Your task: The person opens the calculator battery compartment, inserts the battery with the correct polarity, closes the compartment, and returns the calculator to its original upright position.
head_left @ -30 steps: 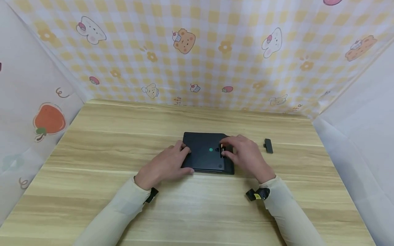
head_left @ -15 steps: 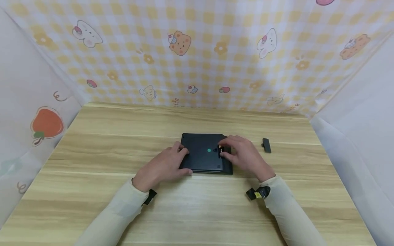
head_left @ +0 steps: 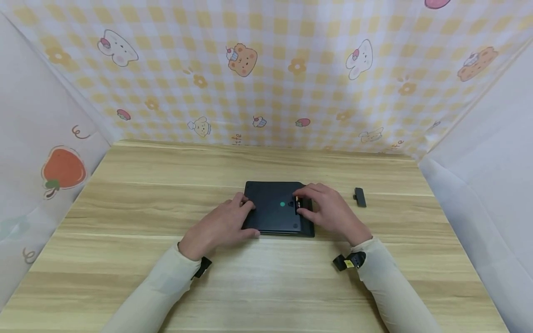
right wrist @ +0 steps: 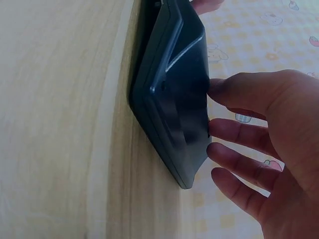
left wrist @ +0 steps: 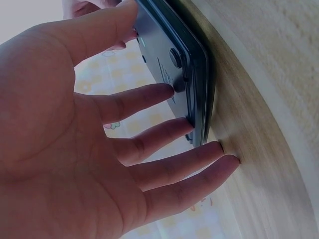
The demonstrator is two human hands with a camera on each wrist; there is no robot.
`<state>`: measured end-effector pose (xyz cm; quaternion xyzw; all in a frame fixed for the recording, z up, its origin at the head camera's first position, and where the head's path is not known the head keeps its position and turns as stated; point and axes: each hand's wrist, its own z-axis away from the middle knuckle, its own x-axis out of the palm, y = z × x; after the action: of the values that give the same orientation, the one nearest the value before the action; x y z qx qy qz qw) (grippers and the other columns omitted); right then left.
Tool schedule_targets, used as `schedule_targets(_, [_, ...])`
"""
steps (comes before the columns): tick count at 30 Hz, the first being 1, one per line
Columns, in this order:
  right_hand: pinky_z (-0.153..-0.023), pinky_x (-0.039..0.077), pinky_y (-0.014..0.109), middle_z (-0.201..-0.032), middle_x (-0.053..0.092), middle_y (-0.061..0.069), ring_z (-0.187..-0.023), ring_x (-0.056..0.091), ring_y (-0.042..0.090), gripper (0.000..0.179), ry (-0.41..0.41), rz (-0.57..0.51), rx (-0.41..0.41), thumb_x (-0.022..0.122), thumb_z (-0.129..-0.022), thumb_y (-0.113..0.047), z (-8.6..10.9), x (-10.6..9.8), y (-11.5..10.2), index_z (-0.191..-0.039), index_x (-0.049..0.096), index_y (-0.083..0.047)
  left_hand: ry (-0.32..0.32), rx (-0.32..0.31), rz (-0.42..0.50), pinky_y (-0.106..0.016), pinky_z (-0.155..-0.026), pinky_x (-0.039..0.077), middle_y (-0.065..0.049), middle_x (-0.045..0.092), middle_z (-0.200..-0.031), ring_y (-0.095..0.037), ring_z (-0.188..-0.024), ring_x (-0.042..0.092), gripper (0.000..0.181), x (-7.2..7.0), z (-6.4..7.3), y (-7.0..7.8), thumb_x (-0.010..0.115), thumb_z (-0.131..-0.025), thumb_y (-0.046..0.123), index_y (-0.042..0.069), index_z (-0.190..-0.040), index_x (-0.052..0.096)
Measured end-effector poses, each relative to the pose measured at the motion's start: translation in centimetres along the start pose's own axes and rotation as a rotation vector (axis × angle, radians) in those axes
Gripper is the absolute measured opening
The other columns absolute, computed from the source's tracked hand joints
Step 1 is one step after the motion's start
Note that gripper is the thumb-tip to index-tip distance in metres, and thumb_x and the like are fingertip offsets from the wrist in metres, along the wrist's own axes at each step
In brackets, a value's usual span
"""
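A black device, which looks like a calculator lying face down [head_left: 268, 206], rests on the table with a green dot on its back. My left hand [head_left: 220, 229] steadies its left side, fingers straight and spread; in the left wrist view, two fingertips touch the device and two reach the tabletop. At the open battery slot on the right, my right hand [head_left: 333, 210] has thumb and forefinger at the two ends of a small battery [head_left: 298, 203] with a gold band. In the right wrist view the device [right wrist: 182, 109] hides the slot and the battery.
The small black battery cover [head_left: 360, 197] lies on the wooden table [head_left: 266, 282] to the right of the device. A yellow checked cloth [head_left: 270, 92] hangs behind the table, with white cloth at both sides.
The head view has shifted slightly. My left hand keeps its place on the device, while the right thumb and forefinger stay at the battery slot with only tiny movement.
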<state>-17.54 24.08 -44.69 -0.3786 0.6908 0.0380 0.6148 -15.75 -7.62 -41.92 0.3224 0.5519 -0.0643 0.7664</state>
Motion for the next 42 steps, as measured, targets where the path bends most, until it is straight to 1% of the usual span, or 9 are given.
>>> schedule_targets(3, [-0.088,0.059,0.044,-0.124,0.077,-0.001,-0.112,0.071,0.021,0.043,0.002,-0.007,0.001,0.090,-0.096,-0.018,0.0,-0.1,-0.2,-0.136,0.075,-0.015,0.004,0.000,0.002,-0.053,-0.106,0.054,-0.023,0.051,-0.150,-0.042,-0.125,0.064,0.067,0.0,0.0,0.0,0.084,-0.100,0.042,0.001,-0.149,0.063])
schedule_targets(7, [-0.081,0.057,0.039,-0.118,0.079,-0.003,-0.104,0.070,0.019,0.044,0.006,0.015,-0.001,0.092,-0.094,-0.017,-0.1,-0.2,-0.5,-0.134,0.076,-0.015,0.005,0.000,0.002,-0.053,-0.106,0.054,-0.023,0.050,-0.150,-0.042,-0.126,0.064,0.066,0.0,0.0,0.0,0.084,-0.100,0.041,0.001,-0.149,0.063])
schedule_targets(10, [-0.077,0.056,0.038,-0.114,0.080,-0.003,-0.099,0.070,0.019,0.043,0.004,0.048,-0.004,0.092,-0.093,-0.017,-0.1,-0.3,-0.8,-0.132,0.076,-0.014,0.004,0.004,0.000,-0.053,-0.106,0.055,-0.023,0.051,-0.150,-0.042,-0.125,0.064,0.066,0.0,0.0,0.0,0.084,-0.100,0.041,0.001,-0.148,0.063])
schedule_targets(14, [-0.075,0.055,0.038,-0.112,0.081,-0.003,-0.097,0.070,0.020,0.041,0.003,0.058,0.005,0.093,-0.093,-0.017,-0.1,-0.4,-1.0,-0.131,0.077,-0.014,0.004,0.008,-0.002,-0.053,-0.106,0.055,-0.023,0.051,-0.149,-0.042,-0.125,0.064,0.065,-0.1,0.0,0.1,0.084,-0.101,0.041,0.001,-0.148,0.063])
schedule_targets(18, [-0.077,0.056,0.039,-0.114,0.081,-0.004,-0.100,0.071,0.019,0.041,0.006,0.031,0.009,0.093,-0.093,-0.017,-0.1,-0.4,-0.8,-0.130,0.078,-0.014,0.002,0.003,-0.002,-0.053,-0.106,0.054,-0.023,0.050,-0.150,-0.042,-0.127,0.064,0.066,-0.1,0.0,0.1,0.083,-0.101,0.041,0.001,-0.149,0.063])
schedule_targets(24, [-0.082,0.057,0.042,-0.120,0.080,-0.004,-0.106,0.071,0.019,0.042,0.013,-0.041,-0.020,0.092,-0.093,-0.015,-0.1,-0.3,-0.3,-0.133,0.077,-0.014,0.003,-0.002,-0.003,-0.053,-0.107,0.054,-0.023,0.050,-0.150,-0.041,-0.127,0.064,0.067,-0.1,0.0,0.0,0.084,-0.100,0.042,0.001,-0.149,0.063])
schedule_targets(28, [-0.084,0.059,0.043,-0.124,0.078,-0.002,-0.109,0.071,0.019,0.044,-0.007,-0.053,-0.037,0.091,-0.094,-0.016,0.0,-0.5,0.2,-0.136,0.076,-0.014,0.000,-0.005,-0.004,-0.052,-0.107,0.054,-0.022,0.050,-0.150,-0.041,-0.127,0.064,0.067,-0.1,0.0,0.0,0.083,-0.101,0.042,0.001,-0.149,0.062])
schedule_targets(35, [-0.097,0.060,0.050,-0.138,0.072,0.001,-0.120,0.070,0.024,0.049,-0.064,-0.078,0.018,0.089,-0.097,-0.023,0.3,-1.2,1.0,-0.143,0.072,-0.019,0.003,0.002,0.003,-0.052,-0.107,0.054,-0.022,0.050,-0.150,-0.041,-0.128,0.063,0.067,-0.1,0.0,0.0,0.083,-0.101,0.042,0.000,-0.149,0.062])
schedule_targets(42, [-0.098,0.060,0.050,-0.140,0.071,0.001,-0.118,0.071,0.027,0.052,-0.077,-0.093,0.073,0.089,-0.097,-0.028,0.4,-2.0,1.9,-0.145,0.071,-0.020,0.002,0.000,-0.008,-0.052,-0.108,0.054,-0.023,0.050,-0.151,-0.041,-0.129,0.063,0.068,0.0,0.0,0.0,0.083,-0.101,0.042,0.001,-0.150,0.062])
